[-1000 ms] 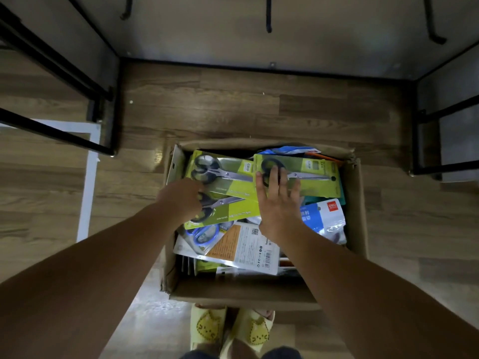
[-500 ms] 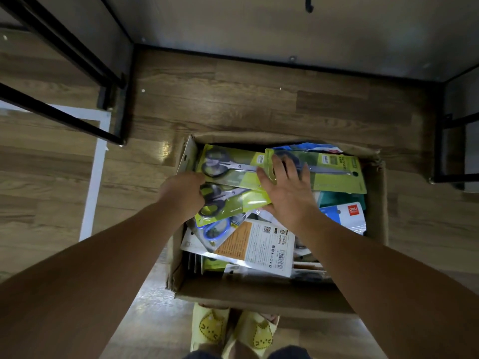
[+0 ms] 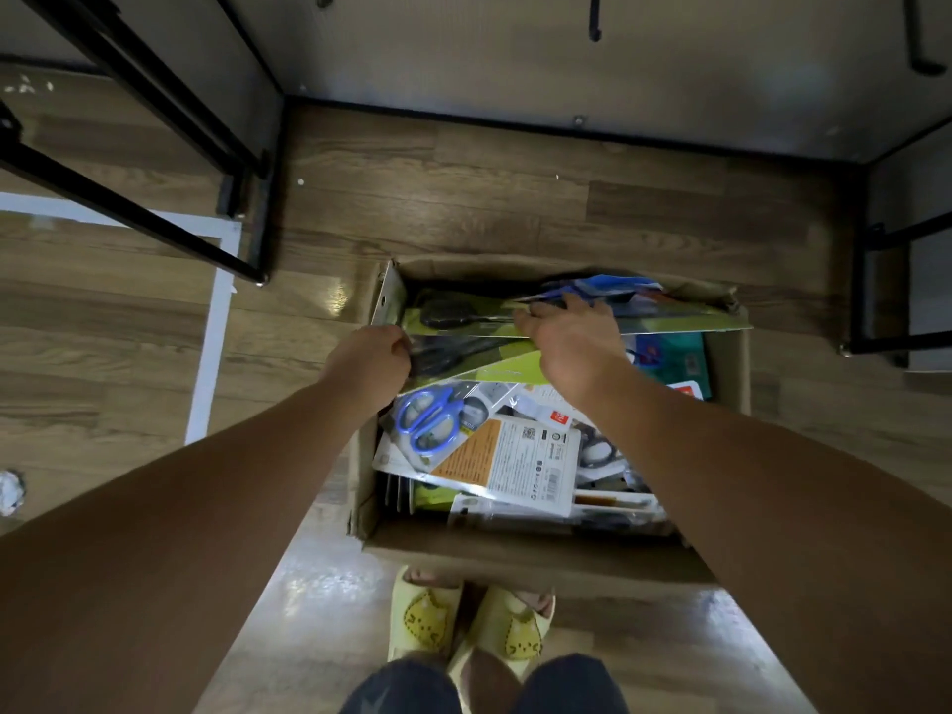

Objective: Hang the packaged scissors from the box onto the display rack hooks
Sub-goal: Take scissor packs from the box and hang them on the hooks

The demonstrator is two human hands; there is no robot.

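Risk: two green packs are being lifted at once, so one could slip back into the box [image 3: 541, 559] if a grip loosens; the cause would be the thin card edges and the overlap between them.
Snagging: the far pack may catch on the blue packet [image 3: 597, 288] lying across it, in the upper middle of the frame.
Left hand [image 3: 368, 365]: curled closed on the left end of the nearer green scissors pack [image 3: 479, 360], at the centre of the frame.
Right hand [image 3: 572, 340]: laid over both packs, fingers bent onto the far green scissors pack [image 3: 463, 314]; how firmly it is gripped cannot be told.
Packs: tilted up inside the box, along its far side, touching both hands.
Remaining stock: a blue-handled scissors pack [image 3: 427, 420] is seen just below the hands, not held.
Hooks [image 3: 595, 23]: seen at the top of the frame, well apart from the packs.
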